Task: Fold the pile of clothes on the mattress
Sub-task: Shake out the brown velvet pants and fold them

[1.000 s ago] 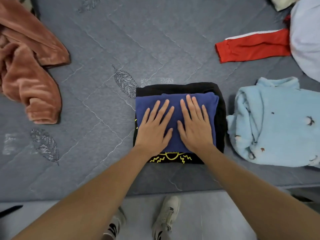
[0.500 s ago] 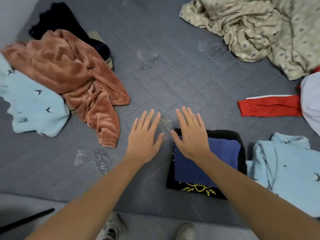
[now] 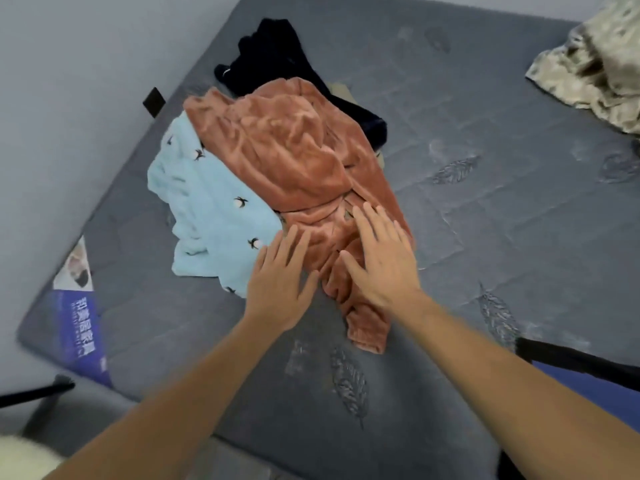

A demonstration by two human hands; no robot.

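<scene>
1. I see the pile of clothes (image 3: 277, 161) lying on the far left part of the grey mattress (image 3: 485, 237), near its corner: a rust-orange fleece garment (image 3: 294, 150) on top, a light blue fleece garment (image 3: 207, 209) spread under it to the left, and a dark navy garment (image 3: 277, 53) behind.
2. My left hand (image 3: 280, 289) is open, fingers straight and spread, over the near edge where the blue and orange fabrics meet; I cannot tell whether it touches them.
3. My right hand (image 3: 384, 258) is also open and flat, fingers together, over the orange garment's trailing end; contact is unclear because of blur.
4. Neither of the 2 hands grips anything.
5. A beige patterned cloth (image 3: 595, 64) lies crumpled at the far right, well apart from the pile.
</scene>
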